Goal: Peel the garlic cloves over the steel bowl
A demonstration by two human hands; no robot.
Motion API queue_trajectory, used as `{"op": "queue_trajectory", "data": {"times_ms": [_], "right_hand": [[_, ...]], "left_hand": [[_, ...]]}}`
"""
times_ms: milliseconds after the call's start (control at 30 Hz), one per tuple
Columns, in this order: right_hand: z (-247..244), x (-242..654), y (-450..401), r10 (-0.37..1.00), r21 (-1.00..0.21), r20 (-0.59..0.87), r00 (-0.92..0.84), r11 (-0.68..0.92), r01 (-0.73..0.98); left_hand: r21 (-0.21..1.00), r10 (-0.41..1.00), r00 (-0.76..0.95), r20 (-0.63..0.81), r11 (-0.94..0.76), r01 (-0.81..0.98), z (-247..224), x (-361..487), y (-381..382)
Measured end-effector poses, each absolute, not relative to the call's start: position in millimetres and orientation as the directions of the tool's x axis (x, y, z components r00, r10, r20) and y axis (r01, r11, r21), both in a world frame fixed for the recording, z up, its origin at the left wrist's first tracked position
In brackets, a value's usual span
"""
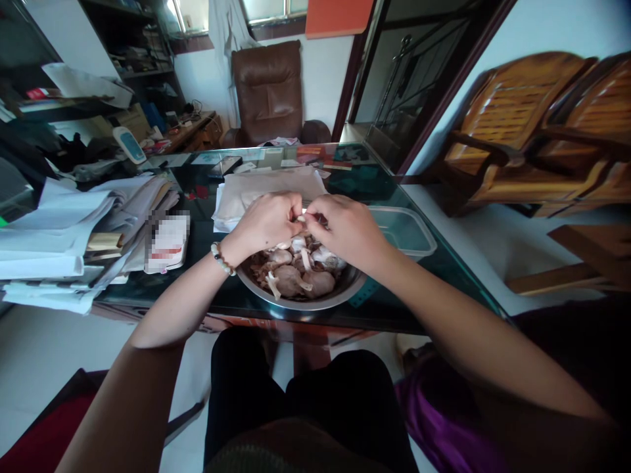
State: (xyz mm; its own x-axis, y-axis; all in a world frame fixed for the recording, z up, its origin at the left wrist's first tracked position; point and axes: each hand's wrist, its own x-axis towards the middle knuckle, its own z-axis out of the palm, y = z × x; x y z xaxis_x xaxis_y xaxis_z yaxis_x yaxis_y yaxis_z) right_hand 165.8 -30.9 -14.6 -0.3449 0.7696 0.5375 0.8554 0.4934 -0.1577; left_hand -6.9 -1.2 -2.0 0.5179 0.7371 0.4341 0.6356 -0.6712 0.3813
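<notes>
A steel bowl [300, 305] full of garlic bulbs [290, 281] with stems and dry skins stands at the near edge of the glass-topped desk. Over its far side, my left hand [271, 222] and my right hand [348, 226] meet, fingertips pinched together. Between them shows a small pale garlic clove [302, 217], mostly hidden by the fingers. A beaded bracelet circles my left wrist. Beside my right hand sits a clear plastic container [411, 231], partly covered by that hand and forearm.
White papers [246, 190] lie beyond the bowl. To the left rises a tall paper stack [54, 230], with a small white box-like item [170, 240] beside it. A phone [227, 165] rests near the far edge. A brown leather chair [269, 92] stands behind the desk; wooden chairs [517, 125] are at right.
</notes>
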Motion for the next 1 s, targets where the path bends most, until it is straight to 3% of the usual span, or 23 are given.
{"op": "queue_trajectory", "data": {"times_ms": [133,267,367,733,1000], "right_hand": [[-13.4,166.7,-30.7,0.802,-0.090,0.524,-0.288,0.389,0.917],[-14.6,168.8,-28.6,0.855,0.003,0.434,-0.284,0.314,0.949],[-16.0,169.6,-27.3,0.880,0.053,0.359,-0.310,0.313,0.948],[-13.5,167.3,-31.5,0.785,-0.126,0.533,-0.315,0.441,0.888],[-17.8,169.5,-29.8,0.707,-0.147,0.634,-0.314,0.508,0.849]], "left_hand": [[0.542,0.753,0.491,0.438,-0.657,0.524,-8.5,-9.2,8.5],[0.790,0.797,0.477,0.371,-0.541,0.289,-13.0,-11.3,20.5],[0.888,0.796,0.507,0.332,-0.445,0.117,-11.3,-11.8,24.0],[0.936,0.774,0.562,0.292,-0.353,-0.001,-12.3,-10.7,26.6],[0.859,0.788,0.495,0.365,-0.491,0.148,-15.7,-9.6,23.0]]}}
